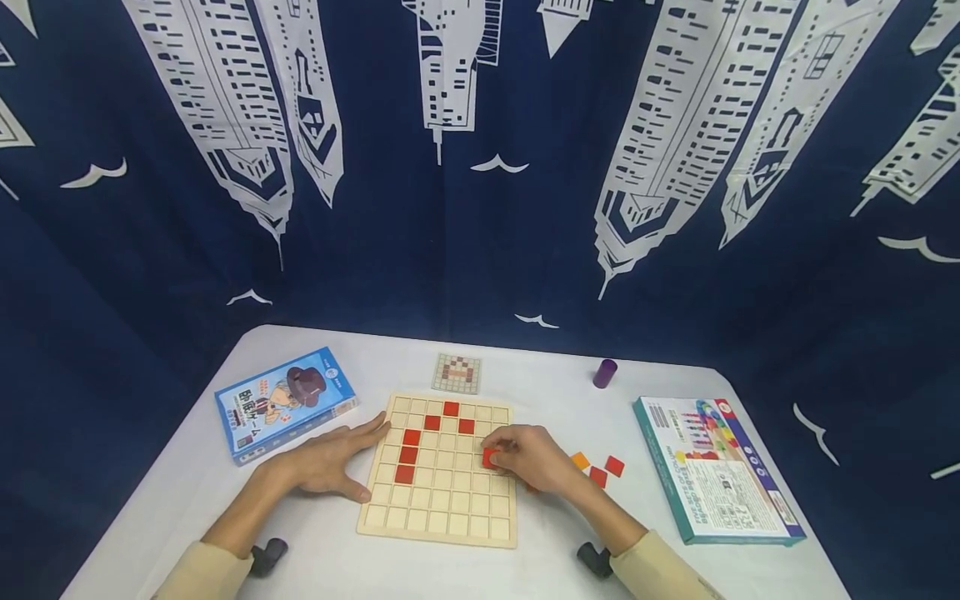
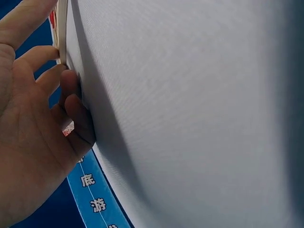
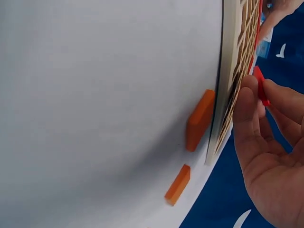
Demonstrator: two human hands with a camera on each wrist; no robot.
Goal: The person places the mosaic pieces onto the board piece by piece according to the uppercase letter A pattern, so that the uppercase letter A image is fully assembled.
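Dark blue cloth (image 1: 480, 250) printed with white city towers and birds hangs behind a white surface (image 1: 315, 550). At the far left, a blue box (image 1: 288, 400) with a cartoon figure in a hat lies flat, set at a slant. Just beside it, the left hand (image 1: 326, 458), its sleeve pale tan, rests with its grip spread, the fingers and thumb against the left edge of a wooden grid board (image 1: 438, 500).

Six red tiles (image 1: 408, 455) sit in the board's squares: three in a column toward the left, two stepping up to the right, and one a row lower beyond the topmost. Past the board's far edge lies a small pattern card (image 1: 456, 373), gridded like the board.

Over the board's right part, a red tile (image 1: 490, 458) is pinched between thumb and fingers in the grip of the right hand (image 1: 532, 458); the right wrist view shows it tilted, and I cannot tell whether it touches the board. Close by that hand, beyond the board, lie an orange tile (image 1: 580, 460) and two loose red tiles (image 1: 597, 477). Farther back stands a purple cylinder (image 1: 604, 374), slightly right of these. At the far right, a teal-edged box (image 1: 720, 471) lies flat, well apart from the board.
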